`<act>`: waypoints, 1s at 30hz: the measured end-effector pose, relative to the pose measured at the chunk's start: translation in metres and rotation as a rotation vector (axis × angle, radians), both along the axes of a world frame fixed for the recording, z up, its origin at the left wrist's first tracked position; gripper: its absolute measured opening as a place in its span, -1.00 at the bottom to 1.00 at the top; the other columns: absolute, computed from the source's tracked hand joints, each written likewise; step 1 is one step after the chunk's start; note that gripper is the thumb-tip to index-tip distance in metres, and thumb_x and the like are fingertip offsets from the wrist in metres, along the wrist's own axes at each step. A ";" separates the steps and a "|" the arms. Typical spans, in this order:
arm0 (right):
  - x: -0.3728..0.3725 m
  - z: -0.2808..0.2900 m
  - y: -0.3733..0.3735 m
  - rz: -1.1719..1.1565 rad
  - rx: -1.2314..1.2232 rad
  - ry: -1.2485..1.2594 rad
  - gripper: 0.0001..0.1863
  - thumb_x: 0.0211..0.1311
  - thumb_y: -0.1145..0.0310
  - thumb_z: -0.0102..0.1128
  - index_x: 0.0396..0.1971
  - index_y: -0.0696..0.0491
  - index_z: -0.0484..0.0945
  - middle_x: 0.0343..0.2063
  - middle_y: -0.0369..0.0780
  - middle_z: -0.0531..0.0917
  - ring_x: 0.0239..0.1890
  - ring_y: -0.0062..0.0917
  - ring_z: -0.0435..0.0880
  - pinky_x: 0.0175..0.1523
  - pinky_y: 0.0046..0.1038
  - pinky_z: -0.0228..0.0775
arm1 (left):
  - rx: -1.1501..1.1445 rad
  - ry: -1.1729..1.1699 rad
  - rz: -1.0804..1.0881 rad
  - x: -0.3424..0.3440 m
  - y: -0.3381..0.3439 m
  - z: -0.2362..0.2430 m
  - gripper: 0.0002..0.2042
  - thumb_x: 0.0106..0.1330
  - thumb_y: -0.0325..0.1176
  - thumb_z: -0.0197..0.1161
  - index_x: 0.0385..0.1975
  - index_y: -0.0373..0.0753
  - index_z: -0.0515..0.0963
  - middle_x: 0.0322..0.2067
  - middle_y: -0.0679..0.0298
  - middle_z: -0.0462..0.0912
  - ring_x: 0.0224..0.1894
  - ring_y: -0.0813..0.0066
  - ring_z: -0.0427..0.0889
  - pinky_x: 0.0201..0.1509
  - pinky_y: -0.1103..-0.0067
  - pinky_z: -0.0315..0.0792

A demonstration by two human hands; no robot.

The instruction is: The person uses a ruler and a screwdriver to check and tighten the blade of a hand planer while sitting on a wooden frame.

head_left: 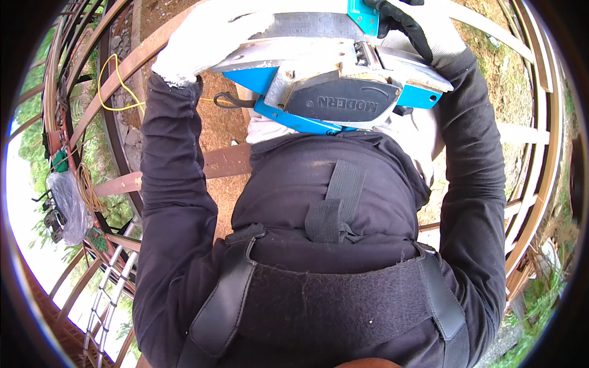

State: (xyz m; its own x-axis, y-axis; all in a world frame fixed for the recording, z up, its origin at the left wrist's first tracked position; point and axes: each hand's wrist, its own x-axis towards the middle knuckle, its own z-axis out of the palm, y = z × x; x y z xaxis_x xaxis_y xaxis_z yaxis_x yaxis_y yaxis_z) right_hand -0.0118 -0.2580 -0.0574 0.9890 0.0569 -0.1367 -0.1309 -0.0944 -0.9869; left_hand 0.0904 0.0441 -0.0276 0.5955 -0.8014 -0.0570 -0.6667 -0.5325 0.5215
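An electric hand planer (pixel 340 98) with a blue body and black side cover lies across my lap, its metal sole facing away from me. Along that sole stands a try square, with a graduated steel blade (pixel 313 26) and a blue stock (pixel 364 17). My left hand (pixel 215 38), in a white glove, closes around the blade's left end; glare washes out its fingers. In a white glove with black fingers, my right hand (pixel 423 34) grips the blue stock at the other end. The top edge cuts off part of both hands.
Brown beams (pixel 227 161) curve around and beneath me, with ground below. A yellow cord (pixel 116 109) hangs at left beside the planer's black cable (pixel 228 100). Farther left are a clear plastic bag (pixel 69 199), coiled rope (pixel 88 187) and a metal ladder (pixel 110 297).
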 end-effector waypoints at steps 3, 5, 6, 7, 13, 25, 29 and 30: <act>0.000 0.000 -0.001 0.005 -0.007 0.001 -0.68 0.39 0.42 0.28 0.08 0.20 0.60 -0.31 -0.29 0.74 -0.40 -0.67 0.68 -0.20 -0.61 0.53 | -0.036 0.010 0.015 -0.003 -0.001 0.002 -0.72 0.43 -0.25 0.24 -0.02 -0.27 0.70 -0.36 0.12 0.75 -0.32 0.28 0.73 -0.16 0.45 0.58; 0.000 0.000 0.004 0.011 0.025 0.006 -0.67 0.39 0.43 0.28 0.10 0.20 0.60 -0.29 -0.30 0.75 -0.38 -0.68 0.69 -0.19 -0.61 0.53 | -0.003 0.034 0.053 -0.006 0.005 0.003 -0.71 0.42 -0.24 0.25 -0.01 -0.26 0.69 -0.34 0.13 0.75 -0.31 0.29 0.72 -0.15 0.46 0.58; 0.001 -0.001 0.007 0.006 0.049 0.010 -0.66 0.39 0.43 0.28 0.11 0.19 0.60 -0.27 -0.30 0.75 -0.35 -0.69 0.69 -0.18 -0.62 0.53 | -0.057 0.020 0.039 -0.007 0.010 0.001 -0.71 0.42 -0.24 0.25 -0.01 -0.26 0.69 -0.34 0.13 0.75 -0.31 0.29 0.72 -0.16 0.46 0.57; 0.000 -0.003 0.005 0.002 0.065 0.008 -0.65 0.39 0.44 0.29 0.13 0.18 0.60 -0.24 -0.30 0.76 -0.32 -0.70 0.70 -0.17 -0.63 0.54 | -0.122 0.009 0.012 -0.007 0.008 -0.001 -0.71 0.42 -0.23 0.25 -0.01 -0.26 0.69 -0.34 0.13 0.75 -0.31 0.29 0.72 -0.16 0.46 0.57; -0.003 -0.008 -0.001 0.008 0.064 -0.005 -0.62 0.38 0.44 0.29 0.16 0.18 0.58 -0.22 -0.30 0.76 -0.32 -0.70 0.69 -0.16 -0.63 0.53 | 0.032 0.072 0.052 -0.004 0.003 0.004 -0.71 0.42 -0.22 0.26 0.00 -0.25 0.70 -0.35 0.14 0.75 -0.35 0.35 0.70 -0.21 0.48 0.55; -0.004 -0.007 0.001 -0.016 0.038 -0.017 -0.59 0.37 0.43 0.31 0.18 0.17 0.55 -0.28 -0.30 0.73 -0.39 -0.67 0.67 -0.23 -0.61 0.52 | -0.098 -0.004 -0.022 -0.008 0.006 0.003 -0.71 0.41 -0.21 0.29 -0.01 -0.23 0.70 -0.34 0.12 0.77 -0.35 0.29 0.72 -0.20 0.46 0.58; -0.004 -0.005 0.004 -0.011 0.036 -0.010 -0.60 0.36 0.44 0.33 0.16 0.17 0.56 -0.29 -0.30 0.73 -0.39 -0.67 0.67 -0.24 -0.61 0.52 | -0.183 -0.134 -0.108 -0.001 0.009 -0.008 -0.71 0.41 -0.20 0.28 -0.01 -0.23 0.70 -0.30 0.10 0.78 -0.30 0.21 0.74 -0.15 0.43 0.59; -0.004 -0.005 0.004 -0.020 0.046 -0.014 -0.61 0.36 0.44 0.33 0.15 0.17 0.57 -0.29 -0.30 0.73 -0.40 -0.67 0.67 -0.24 -0.62 0.51 | -0.121 -0.104 -0.090 -0.001 0.009 -0.004 -0.70 0.41 -0.20 0.27 -0.01 -0.23 0.70 -0.29 0.08 0.78 -0.29 0.17 0.75 -0.14 0.41 0.59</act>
State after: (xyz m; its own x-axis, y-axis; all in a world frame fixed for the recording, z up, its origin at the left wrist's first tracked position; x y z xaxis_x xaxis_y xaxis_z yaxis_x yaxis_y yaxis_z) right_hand -0.0159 -0.2537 -0.0627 0.9918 0.0426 -0.1204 -0.1184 -0.0461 -0.9919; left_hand 0.0891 0.0529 -0.0318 0.5186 -0.8490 0.1012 -0.7625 -0.4056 0.5041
